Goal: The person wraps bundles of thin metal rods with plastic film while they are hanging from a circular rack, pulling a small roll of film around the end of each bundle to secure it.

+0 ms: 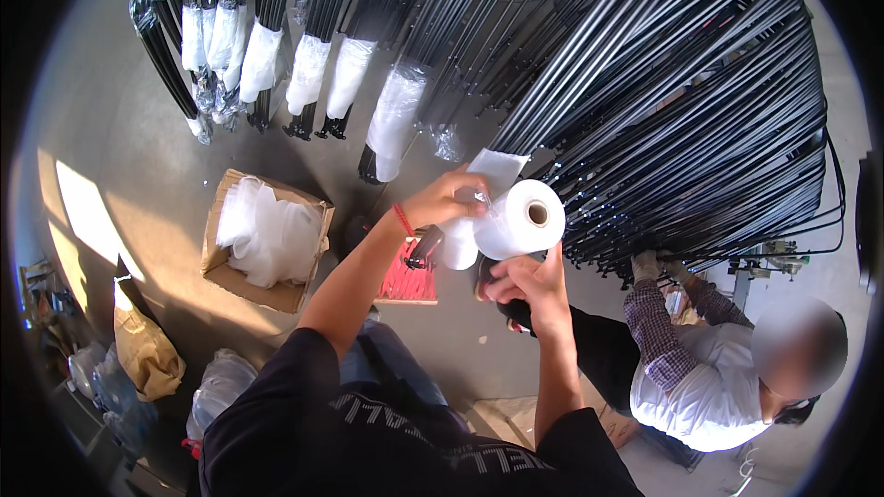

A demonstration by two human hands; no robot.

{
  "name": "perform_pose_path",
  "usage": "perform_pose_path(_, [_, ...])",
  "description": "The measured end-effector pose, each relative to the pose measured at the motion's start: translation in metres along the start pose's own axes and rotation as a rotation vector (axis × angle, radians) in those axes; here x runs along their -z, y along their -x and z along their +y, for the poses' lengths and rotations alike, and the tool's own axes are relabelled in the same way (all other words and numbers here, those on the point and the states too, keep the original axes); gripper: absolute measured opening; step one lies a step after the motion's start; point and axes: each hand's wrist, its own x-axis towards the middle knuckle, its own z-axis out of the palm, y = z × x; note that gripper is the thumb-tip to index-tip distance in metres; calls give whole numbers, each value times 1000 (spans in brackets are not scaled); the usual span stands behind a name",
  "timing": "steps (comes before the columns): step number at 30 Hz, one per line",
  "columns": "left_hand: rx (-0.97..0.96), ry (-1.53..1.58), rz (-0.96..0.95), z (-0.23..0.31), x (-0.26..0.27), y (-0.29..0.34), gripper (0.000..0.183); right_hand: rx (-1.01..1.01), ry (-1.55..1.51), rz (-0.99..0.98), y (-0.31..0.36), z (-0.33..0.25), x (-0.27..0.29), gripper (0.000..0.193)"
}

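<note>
My left hand (451,199), a red cord at its wrist, is closed on a white sheet wrap (498,168) around the ends of a bundle of black rods. Shiny clear film shows at its fingertips. Just right of it is a roll of clear stretch film (517,223), its cardboard core facing up and right. My right hand (534,287) holds this roll from below, index finger up along its side and the other fingers curled. The wrap's lower end (458,247) shows beneath my left hand. The roll hides part of the bundle.
Long black rods (691,120) hang densely at the right; wrapped bundles (308,74) hang at the back left. A cardboard box (218,258) holds white sheets. Below my hands lies a tray of red pieces (405,281). A co-worker (700,368) handles rods at right.
</note>
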Motion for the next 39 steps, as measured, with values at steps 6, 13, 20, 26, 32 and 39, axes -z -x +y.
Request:
perform_pose_path(6, [97,78,-60,-5,-2,-3,8,610,409,230,-54,28,25,87])
perform_pose_path(13, [94,141,-74,7,-11,2,7,522,61,-150,-58,23,40,96])
perform_pose_path(20, [130,263,-119,4,-3,12,16,518,-206,13,-54,33,25,79])
perform_pose_path(26, [53,355,-35,-4,-11,14,16,618,-95,185,-46,18,15,80])
perform_pose_path(32, [61,326,-69,1,-17,14,19,838,258,504,-31,-3,14,81])
perform_pose_path(39, [-23,180,127,1,-32,22,15,827,409,718,-32,-18,10,83])
